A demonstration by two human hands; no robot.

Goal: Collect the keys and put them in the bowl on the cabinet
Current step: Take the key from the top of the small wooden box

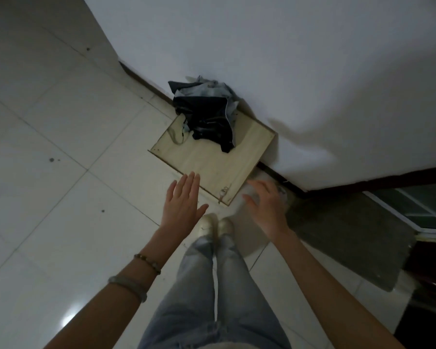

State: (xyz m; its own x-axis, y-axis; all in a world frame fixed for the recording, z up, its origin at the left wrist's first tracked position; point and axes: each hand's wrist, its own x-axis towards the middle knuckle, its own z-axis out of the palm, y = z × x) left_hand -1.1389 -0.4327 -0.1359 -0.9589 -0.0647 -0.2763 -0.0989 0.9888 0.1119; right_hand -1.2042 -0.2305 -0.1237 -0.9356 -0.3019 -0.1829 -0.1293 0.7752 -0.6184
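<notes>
Low in the frame, the left hand (pixel 183 202) hangs flat and empty with fingers spread, while the right hand (pixel 264 205) is blurred, seemingly wrapped around something pale I can't identify. Just above them, the keys (pixel 223 193) lie at the cabinet (pixel 207 159) top's near corner; pinching the ring looks cleanest. Dark clothes (pixel 207 114) sit beyond. No bowl shows.

Bare cabinet surface (pixel 207 159) lies open around the keys (pixel 223 193); a clothes heap (pixel 207 114) crowds the far end by the wall (pixel 287 59).
</notes>
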